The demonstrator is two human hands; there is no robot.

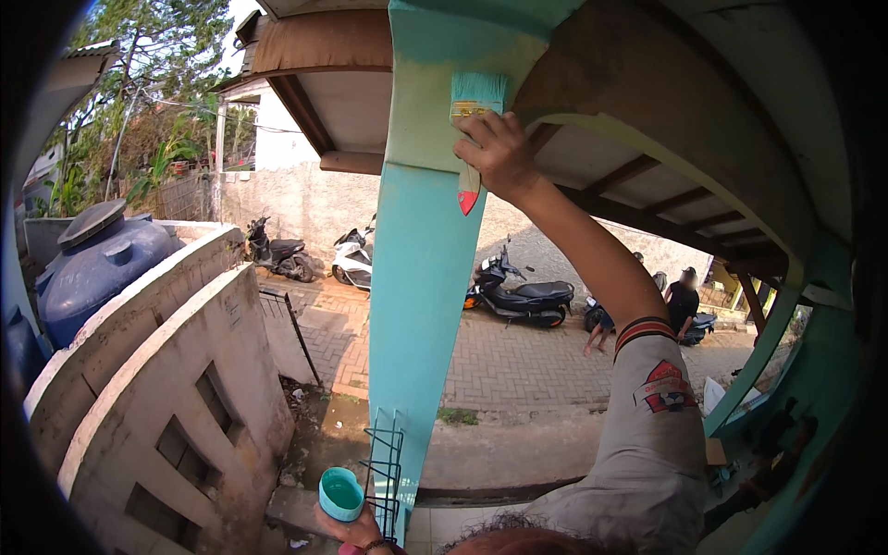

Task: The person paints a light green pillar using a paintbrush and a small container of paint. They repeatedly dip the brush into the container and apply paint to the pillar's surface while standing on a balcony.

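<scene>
My right hand is raised high, its fingers closed round a flat paintbrush with teal bristles, a gold-coloured ferrule and a red-tipped handle. The bristles point up and lie against the upper part of a pillar. Below its paler green top, the pillar is bright turquoise. Low down, my left hand holds a small light-blue cup with teal paint inside. The cup stands beside a dark wire rack at the pillar's foot; part of the left hand is hidden beneath the cup.
A whitish wall with slots and a blue water tank stand on the left. Beyond the pillar, scooters are parked along a paved lane. A person in dark clothes is at the right. A brown arched beam hangs overhead.
</scene>
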